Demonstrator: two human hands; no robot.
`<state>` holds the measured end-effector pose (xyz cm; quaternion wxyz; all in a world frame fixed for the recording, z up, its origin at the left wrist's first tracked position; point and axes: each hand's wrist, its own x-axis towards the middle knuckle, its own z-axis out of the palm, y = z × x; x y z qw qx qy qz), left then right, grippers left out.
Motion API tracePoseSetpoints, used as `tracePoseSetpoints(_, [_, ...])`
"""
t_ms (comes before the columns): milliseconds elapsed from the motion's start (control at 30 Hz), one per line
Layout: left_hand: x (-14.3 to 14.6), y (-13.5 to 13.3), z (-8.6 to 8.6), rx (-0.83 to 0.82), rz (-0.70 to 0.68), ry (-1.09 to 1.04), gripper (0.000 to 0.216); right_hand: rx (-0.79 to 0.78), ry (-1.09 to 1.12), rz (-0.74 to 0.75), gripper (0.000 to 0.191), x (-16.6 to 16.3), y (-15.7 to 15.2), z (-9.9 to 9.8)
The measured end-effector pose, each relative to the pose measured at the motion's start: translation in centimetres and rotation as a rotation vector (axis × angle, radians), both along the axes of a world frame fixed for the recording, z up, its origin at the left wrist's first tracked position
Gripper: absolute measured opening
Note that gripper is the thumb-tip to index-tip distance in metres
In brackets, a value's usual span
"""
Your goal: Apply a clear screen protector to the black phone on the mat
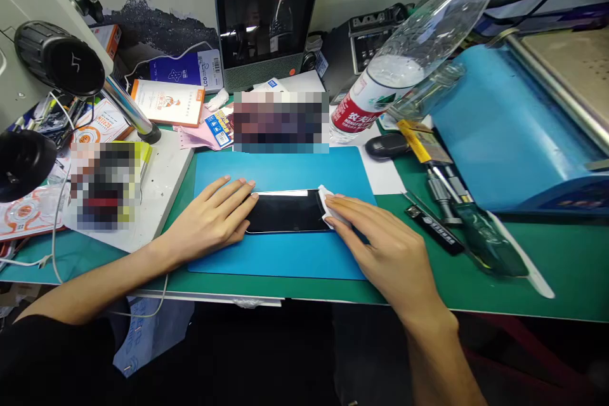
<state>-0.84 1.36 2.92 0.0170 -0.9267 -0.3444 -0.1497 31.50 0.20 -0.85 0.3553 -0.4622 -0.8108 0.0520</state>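
A flat black glass-fronted phone (285, 211) lies lengthwise on a blue rectangular work mat (280, 254) spread over the green tabletop (547, 260). The left hand (214, 219) rests flat, its fingertips on the phone's left end. The right hand (375, 238) presses a small white wipe (326, 200) against the phone's right end. A clear plastic water bottle with a red label (404, 63) leans tilted beyond the mat, beside a blue roller machine (504, 127).

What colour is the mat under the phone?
Bright blue: the mat under the phone, seen clearly in the head view.
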Motion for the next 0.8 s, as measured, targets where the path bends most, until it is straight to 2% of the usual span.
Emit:
tracePoseSetpoints(100, [0.0,-0.1,0.3,0.036,-0.05,-0.004,0.046,0.041,-0.061,-0.033,0.018,0.4,0.5,-0.1])
tracePoseSetpoints(167, [-0.1,-0.3,0.4,0.08,-0.087,-0.007,0.04,0.067,-0.093,-0.128,0.016,0.5,0.9,-0.1])
tracePoseSetpoints(267, [-0.1,-0.5,0.3,0.133,-0.114,0.002,0.035,0.069,-0.106,-0.327,0.024,0.4,1.0,-0.2])
tracePoseSetpoints(333, [-0.1,-0.6,0.3,0.151,-0.122,0.014,0.035,0.058,-0.093,-0.362,0.035,0.3,0.8,-0.2])
tracePoseSetpoints(433, [-0.3,-0.7,0.3,0.153,-0.126,0.032,0.035,0.097,-0.089,-0.259,0.048,0.2,0.5,-0.1])
tracePoseSetpoints(567, [-0.5,-0.5,0.5,0.101,-0.124,0.064,0.032,0.156,-0.16,-0.051,0.059,0.1,0.2,0.2])
tracePoseSetpoints(667, [-0.5,-0.4,0.8,0.163,-0.166,0.1,0.03,0.072,-0.202,0.077,0.064,-0.2,0.2,0.4])
tracePoseSetpoints(800, [-0.4,-0.3,1.1,0.29,-0.214,0.144,0.03,-0.017,-0.21,0.127,0.068,-0.5,0.4,0.4])
